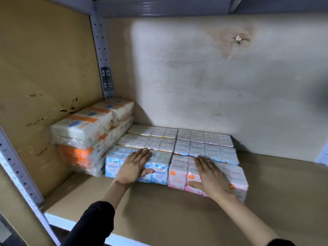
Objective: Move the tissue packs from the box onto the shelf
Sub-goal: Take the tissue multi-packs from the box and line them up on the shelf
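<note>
My left hand [134, 166] lies flat on the front blue tissue pack [113, 162], fingers straight across its top and my thumb stretched along its printed front face. My right hand [211, 174] lies the same way on the pink tissue pack [177, 176] just beside it, fingers straight over the top, thumb out sideways against the front. Neither hand curls round anything; both rest open-palmed. The two packs sit side by side and touching on the shelf [159, 219], a plain, smooth brown board with a pale metal front edge. Each is a squat rectangular block of small packets bundled in glossy clear film, the blue one printed with soft blue blotches, the pink one with orange dots. Behind them more bundles of the same shape fill the shelf back to the wall: two pale yellowish ones [150, 141] on the left, a blue-edged one [213, 151] and a pinkish one [204, 137] on the right. At the far left, a stack of larger soft packs [85, 132] in crinkled film, white with orange bands, leans against the brown side panel [44, 68]. The back wall [213, 77] is whitish, rough and stained. A perforated grey metal upright [103, 50] stands in the corner. A black sleeve [95, 221] covers my left forearm.
</note>
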The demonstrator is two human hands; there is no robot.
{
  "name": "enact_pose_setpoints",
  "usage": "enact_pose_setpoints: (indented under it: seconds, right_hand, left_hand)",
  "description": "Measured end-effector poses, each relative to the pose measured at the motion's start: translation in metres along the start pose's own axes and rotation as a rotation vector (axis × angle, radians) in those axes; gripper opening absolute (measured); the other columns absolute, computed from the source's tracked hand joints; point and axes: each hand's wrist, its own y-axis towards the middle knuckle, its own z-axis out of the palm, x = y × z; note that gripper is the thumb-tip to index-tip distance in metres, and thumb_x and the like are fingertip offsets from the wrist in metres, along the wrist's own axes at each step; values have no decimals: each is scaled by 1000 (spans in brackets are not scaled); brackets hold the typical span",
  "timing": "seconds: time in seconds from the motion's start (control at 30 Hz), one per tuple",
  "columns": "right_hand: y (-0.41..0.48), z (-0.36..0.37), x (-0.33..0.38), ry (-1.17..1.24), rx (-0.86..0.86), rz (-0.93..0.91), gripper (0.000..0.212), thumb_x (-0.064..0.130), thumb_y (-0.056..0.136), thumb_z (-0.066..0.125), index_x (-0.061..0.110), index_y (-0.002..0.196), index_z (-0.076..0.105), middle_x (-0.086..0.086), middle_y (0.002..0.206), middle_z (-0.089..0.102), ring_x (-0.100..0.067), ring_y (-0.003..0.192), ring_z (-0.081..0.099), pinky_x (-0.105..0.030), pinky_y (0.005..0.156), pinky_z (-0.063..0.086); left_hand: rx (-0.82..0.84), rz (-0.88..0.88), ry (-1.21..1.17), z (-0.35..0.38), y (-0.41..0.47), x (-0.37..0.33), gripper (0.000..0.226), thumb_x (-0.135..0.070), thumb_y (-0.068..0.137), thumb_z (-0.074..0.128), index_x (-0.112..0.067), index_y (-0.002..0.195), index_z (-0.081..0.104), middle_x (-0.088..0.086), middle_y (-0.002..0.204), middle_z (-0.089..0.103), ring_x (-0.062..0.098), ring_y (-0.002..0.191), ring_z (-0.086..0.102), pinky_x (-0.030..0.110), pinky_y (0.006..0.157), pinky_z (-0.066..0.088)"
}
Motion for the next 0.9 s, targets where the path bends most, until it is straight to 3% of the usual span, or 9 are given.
enact_pose_setpoints:
  seconds: [0.07, 0.13, 0.17, 0.23, 0.33, 0.47, 0.63, 0.83, 0.9]
  right_hand:
    - [-7, -11, -1, 39, 86, -42, 95, 62, 50, 76, 0, 119, 59, -18, 121, 64, -28, 113, 61, -37, 94, 49]
    - [-11, -18, 2, 72, 62, -64, 92, 55, 70, 66, 3, 139, 33, -16, 147, 35, -28, 138, 33, -36, 114, 27]
    - [-14, -19, 1, 57, 43, -86, 92, 57, 70, 66, 6, 139, 33, -13, 149, 34, -23, 139, 32, -32, 114, 27]
    - [-21, -20, -5, -21, 54, -106, 97, 68, 41, 77, 10, 117, 62, -8, 125, 63, -14, 113, 62, -24, 91, 51]
    - [-23, -7, -11, -55, 22, -100, 93, 63, 12, 82, 16, 92, 75, 2, 96, 76, -8, 84, 73, -21, 65, 57]
    - [-17, -1, -12, -80, -4, -123, 93, 55, 8, 86, 13, 90, 75, 0, 95, 77, -11, 84, 73, -25, 63, 58]
    - [-9, 0, -14, -59, 15, -126, 94, 52, 6, 87, 11, 90, 75, -2, 93, 77, -13, 83, 73, -27, 63, 59]
    - [-6, -1, -14, -32, 36, -95, 94, 51, 3, 88, 10, 87, 75, -3, 91, 77, -13, 80, 74, -26, 61, 58]
    - [-8, -9, -11, -56, 20, -87, 95, 47, 14, 91, 8, 99, 72, -7, 104, 74, -16, 92, 71, -28, 72, 58]
  left_hand:
    - [46, 17, 13, -2, -3, 2, 70, -63, 93, 8, -13, 113, 53, 8, 105, 75, 27, 95, 73, 31, 92, 34]
    - [94, 7, 33, -7, -8, 5, 82, -70, 88, 9, -10, 118, 57, 9, 115, 72, 28, 104, 69, 29, 97, 31]
    - [129, 24, 46, -10, -9, 7, 91, -76, 84, 11, -7, 125, 54, 10, 126, 65, 28, 115, 63, 25, 103, 28]
    - [107, 50, -6, -10, -11, 13, 102, -79, 72, 24, -9, 146, 27, 7, 155, 30, 24, 144, 29, 21, 117, 8]
    - [207, 34, -98, -11, -8, 11, 89, -48, 84, 56, -14, 150, 5, 3, 160, 0, 21, 149, -2, 26, 121, 0]
    - [118, 17, -170, -8, -3, 5, 82, -30, 85, 64, -11, 148, 17, 9, 159, 11, 29, 149, 5, 34, 122, 7]
    - [50, 27, -160, -4, -4, 8, 80, -35, 70, 63, -6, 141, 38, 17, 150, 35, 43, 140, 27, 55, 114, 21]
    - [131, -17, -166, -9, -3, 3, 82, -32, 85, 64, -14, 149, 16, 5, 160, 10, 24, 149, 5, 31, 122, 7]
    - [173, -45, -133, -14, -2, 0, 85, -31, 84, 66, -17, 150, 14, 1, 160, 9, 19, 149, 5, 29, 121, 8]
